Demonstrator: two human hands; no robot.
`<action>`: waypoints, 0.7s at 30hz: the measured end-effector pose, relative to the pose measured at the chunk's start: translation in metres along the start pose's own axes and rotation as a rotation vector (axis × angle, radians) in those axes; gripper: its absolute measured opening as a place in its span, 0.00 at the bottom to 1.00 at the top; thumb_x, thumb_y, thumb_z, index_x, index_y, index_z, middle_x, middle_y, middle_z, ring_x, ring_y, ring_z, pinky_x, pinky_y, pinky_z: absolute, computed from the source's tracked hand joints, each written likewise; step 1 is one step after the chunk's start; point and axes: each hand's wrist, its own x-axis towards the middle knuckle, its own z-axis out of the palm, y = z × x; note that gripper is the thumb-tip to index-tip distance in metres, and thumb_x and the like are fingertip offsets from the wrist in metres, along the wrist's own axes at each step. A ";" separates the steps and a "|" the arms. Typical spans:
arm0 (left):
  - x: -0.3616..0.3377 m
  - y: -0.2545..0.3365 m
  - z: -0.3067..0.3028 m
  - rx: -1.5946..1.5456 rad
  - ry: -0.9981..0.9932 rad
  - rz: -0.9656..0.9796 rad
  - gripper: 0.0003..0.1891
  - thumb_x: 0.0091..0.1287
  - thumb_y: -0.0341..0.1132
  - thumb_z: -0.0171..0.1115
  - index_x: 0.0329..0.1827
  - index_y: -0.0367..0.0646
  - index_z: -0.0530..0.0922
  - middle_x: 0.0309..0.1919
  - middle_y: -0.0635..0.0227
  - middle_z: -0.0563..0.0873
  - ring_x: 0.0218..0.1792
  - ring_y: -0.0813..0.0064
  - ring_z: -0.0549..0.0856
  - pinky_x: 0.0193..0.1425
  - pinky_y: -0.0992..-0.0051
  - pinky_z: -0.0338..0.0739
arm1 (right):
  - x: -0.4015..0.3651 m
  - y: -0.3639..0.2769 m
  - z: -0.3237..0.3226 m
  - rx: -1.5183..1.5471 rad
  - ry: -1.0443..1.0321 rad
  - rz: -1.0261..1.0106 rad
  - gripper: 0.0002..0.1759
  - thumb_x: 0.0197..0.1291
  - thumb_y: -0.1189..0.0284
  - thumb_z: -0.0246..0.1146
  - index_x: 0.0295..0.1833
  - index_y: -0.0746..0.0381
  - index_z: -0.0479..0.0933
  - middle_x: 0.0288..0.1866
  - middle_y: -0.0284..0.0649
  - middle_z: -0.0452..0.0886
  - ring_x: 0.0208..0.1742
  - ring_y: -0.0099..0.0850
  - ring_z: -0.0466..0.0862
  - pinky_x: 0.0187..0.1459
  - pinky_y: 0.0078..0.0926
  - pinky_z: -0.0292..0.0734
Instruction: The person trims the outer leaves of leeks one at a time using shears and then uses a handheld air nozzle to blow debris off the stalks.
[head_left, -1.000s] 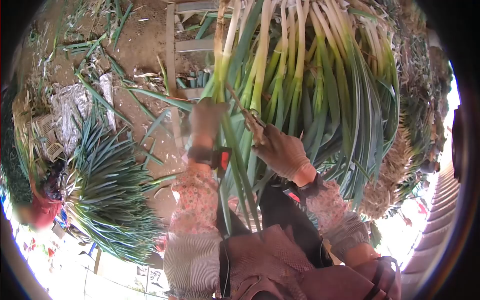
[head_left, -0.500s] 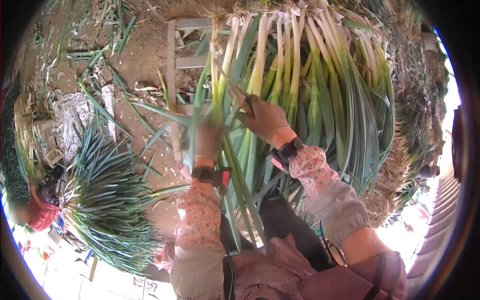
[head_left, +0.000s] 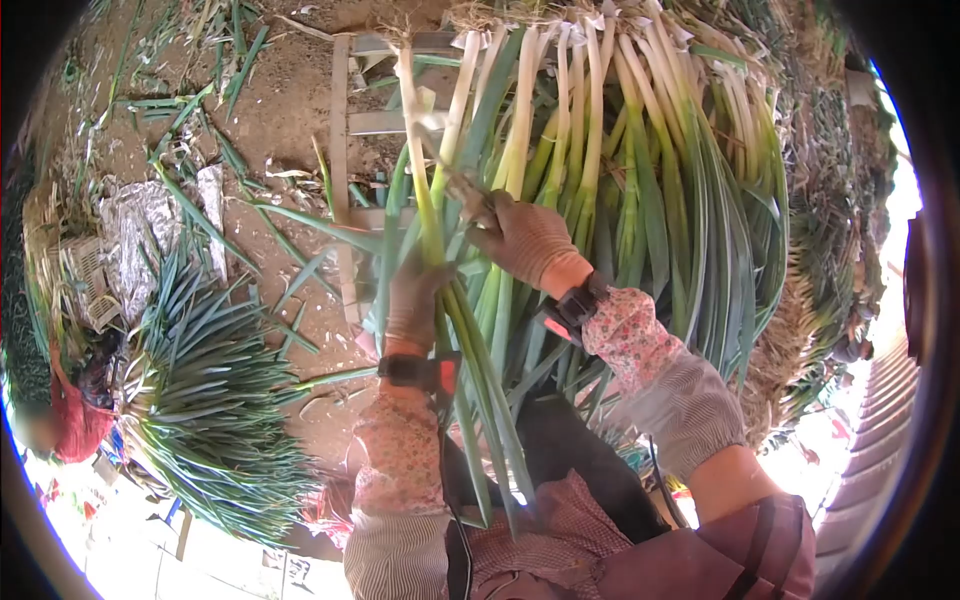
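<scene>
My left hand (head_left: 415, 300), in a brownish glove, is closed around the green part of a long leek (head_left: 431, 240). The white stalk of this leek points up, roots at the top, and its leaves hang down past my wrist. To the right, my gloved right hand (head_left: 522, 238) is wrapped round a thin tool (head_left: 462, 190), whose blurred front end reaches up and left to the white stalk. Behind and right of both hands lies a row of leeks (head_left: 590, 120), white ends up, green leaves trailing toward me.
A frame of flat bars (head_left: 342, 130) lies on the brown ground behind the held leek. At the left are a large pile of green leeks (head_left: 215, 400), a silvery sheet (head_left: 150, 240), loose leaves and another person in red (head_left: 82, 420).
The upper stalk of the held leek has tipped to the left. The tool's front end has shifted slightly left and down, while both hands have moved only a little.
</scene>
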 end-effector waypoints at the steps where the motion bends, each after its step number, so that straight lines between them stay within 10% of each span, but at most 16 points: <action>1: -0.002 -0.001 -0.001 0.006 0.007 -0.021 0.28 0.60 0.27 0.66 0.67 0.36 0.74 0.35 0.64 0.83 0.32 0.71 0.84 0.38 0.72 0.82 | 0.000 -0.001 0.002 -0.019 0.002 0.037 0.27 0.62 0.47 0.64 0.50 0.62 0.76 0.38 0.53 0.87 0.42 0.54 0.87 0.44 0.49 0.81; 21: -0.042 -0.005 -0.001 0.130 0.064 -0.021 0.29 0.60 0.28 0.65 0.67 0.35 0.74 0.35 0.65 0.84 0.33 0.72 0.84 0.39 0.74 0.81 | 0.062 -0.009 -0.022 -0.049 -0.041 -0.032 0.30 0.61 0.48 0.60 0.52 0.66 0.77 0.37 0.54 0.87 0.43 0.53 0.87 0.48 0.48 0.81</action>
